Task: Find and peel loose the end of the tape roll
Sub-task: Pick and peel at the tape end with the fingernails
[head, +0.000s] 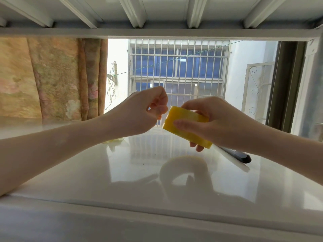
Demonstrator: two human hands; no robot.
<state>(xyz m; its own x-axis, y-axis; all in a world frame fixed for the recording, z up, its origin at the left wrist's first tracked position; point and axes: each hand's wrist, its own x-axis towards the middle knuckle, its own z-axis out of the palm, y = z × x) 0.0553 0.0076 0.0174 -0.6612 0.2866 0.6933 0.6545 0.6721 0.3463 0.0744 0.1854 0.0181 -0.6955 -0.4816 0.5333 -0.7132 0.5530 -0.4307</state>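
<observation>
Two hands: both are raised above the glossy white table (122, 172), meeting over its far middle.
Right hand: my right hand (222, 123) grips the yellow tape roll (185, 127), thumb laid across the near face, fingers curled round the far side and under.
Left hand: my left hand (139, 112) has its fingers curled, thumb and forefinger pinched together just beside the roll's upper left corner. Whether they already pinch a strip of tape I cannot tell; nothing clear shows between them.
Tape roll: it is held in the air, tilted, clear of the table, with only its reflection below.
Step in hand: I judge this to be hunting for the end, or the first lift of it.
Doing it well: I would keep the roll steady in the right hand and turn it slowly, dragging a left fingernail across the outer wrap until it catches a ridge. Then lift the corner squarely, not at an angle, so the film does not split into a sliver.
Risk: clear tape hides its seam, so the window light should graze the surface.
Also present: a dark flat tool (237, 154) lies towards the table's right edge, under my right wrist.
</observation>
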